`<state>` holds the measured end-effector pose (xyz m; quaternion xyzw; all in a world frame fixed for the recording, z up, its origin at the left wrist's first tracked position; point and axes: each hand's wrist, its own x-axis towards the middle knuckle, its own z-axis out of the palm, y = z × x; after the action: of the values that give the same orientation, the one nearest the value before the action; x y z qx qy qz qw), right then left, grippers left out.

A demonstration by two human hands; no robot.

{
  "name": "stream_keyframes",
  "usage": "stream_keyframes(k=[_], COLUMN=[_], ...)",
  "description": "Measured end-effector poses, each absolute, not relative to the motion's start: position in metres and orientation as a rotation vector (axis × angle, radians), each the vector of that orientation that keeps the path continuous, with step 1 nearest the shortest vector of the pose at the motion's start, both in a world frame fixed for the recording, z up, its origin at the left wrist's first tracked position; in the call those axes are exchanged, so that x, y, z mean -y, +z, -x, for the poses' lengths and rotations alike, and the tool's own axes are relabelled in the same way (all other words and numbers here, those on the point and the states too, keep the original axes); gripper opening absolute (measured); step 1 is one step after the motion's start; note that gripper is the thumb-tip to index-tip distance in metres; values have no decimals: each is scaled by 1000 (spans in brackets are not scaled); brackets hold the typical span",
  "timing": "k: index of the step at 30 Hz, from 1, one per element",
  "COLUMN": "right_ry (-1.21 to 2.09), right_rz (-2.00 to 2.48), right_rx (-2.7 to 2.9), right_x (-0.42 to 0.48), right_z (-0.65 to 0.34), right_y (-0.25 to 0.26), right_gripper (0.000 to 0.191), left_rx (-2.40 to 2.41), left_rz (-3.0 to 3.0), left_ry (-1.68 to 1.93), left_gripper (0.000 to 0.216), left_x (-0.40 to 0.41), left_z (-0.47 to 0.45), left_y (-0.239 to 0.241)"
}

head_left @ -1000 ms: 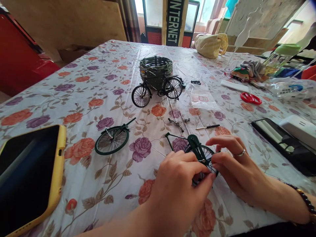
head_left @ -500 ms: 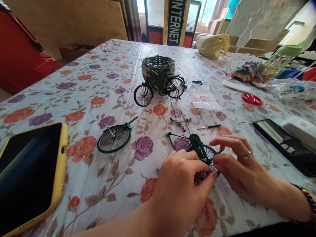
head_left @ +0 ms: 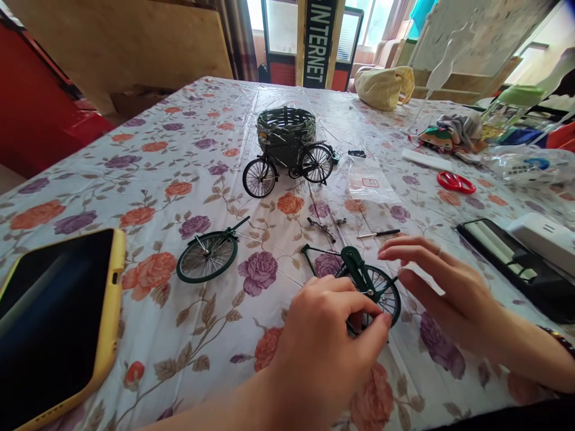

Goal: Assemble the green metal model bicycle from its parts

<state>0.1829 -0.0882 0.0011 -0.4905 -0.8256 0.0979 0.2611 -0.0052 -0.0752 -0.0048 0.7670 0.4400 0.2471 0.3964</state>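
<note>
- Left hand (head_left: 326,338): is coming in from the lower edge of the view, fingers curled and clenched around the lower part of the green model bicycle frame (head_left: 357,266), with the fingertips closing near the wheel's hub.
- Right hand (head_left: 449,293): is holding open and released, fingers extended and lying just beside the spoked wheel (head_left: 387,296) without gripping it. A ring is sitting on one finger, and a dark beaded bracelet (head_left: 557,341) is circling the wrist.
- Workpiece: the frame is resting tilted on the floral tablecloth (head_left: 179,353), between the hands, with its wheel fitted and its open tube end pointing away to the left.
- Nearby parts: a small screwdriver (head_left: 380,234) and a metal fitting (head_left: 321,227) are lying just above the frame; a loose green wheel assembly (head_left: 206,257) is lying to the left.
- Farther out: a finished model bicycle (head_left: 287,163) is standing with a woven basket (head_left: 286,127) behind it — well apart from the hands. Red scissors (head_left: 456,182) are lying to the right, and a phone in a yellow case (head_left: 58,323) is lying to the left.
</note>
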Motion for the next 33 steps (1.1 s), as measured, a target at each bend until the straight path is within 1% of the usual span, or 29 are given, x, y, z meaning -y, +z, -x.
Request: stream_keyframes(k=[2,5,10,33], right_ry=[372,430,439,436], right_rz=[1293,1265,1254,1282], right_rx=[2280,2294,2257,2229], right_x=[86,84,85,84], right_z=[-182,-181,-181,-181], right_y=[1,-1,-5,-9], right_gripper=[28,26,22,19], left_rx=[-1112,-1117,-1140,-1165], left_rz=[-1941,-1944,-1910,-1880], left_ry=[637,638,634,669], left_gripper=[13,13,13,15], left_x=[75,75,75,74], left_z=[5,4,3,1], left_y=[-4,-3,0,-1])
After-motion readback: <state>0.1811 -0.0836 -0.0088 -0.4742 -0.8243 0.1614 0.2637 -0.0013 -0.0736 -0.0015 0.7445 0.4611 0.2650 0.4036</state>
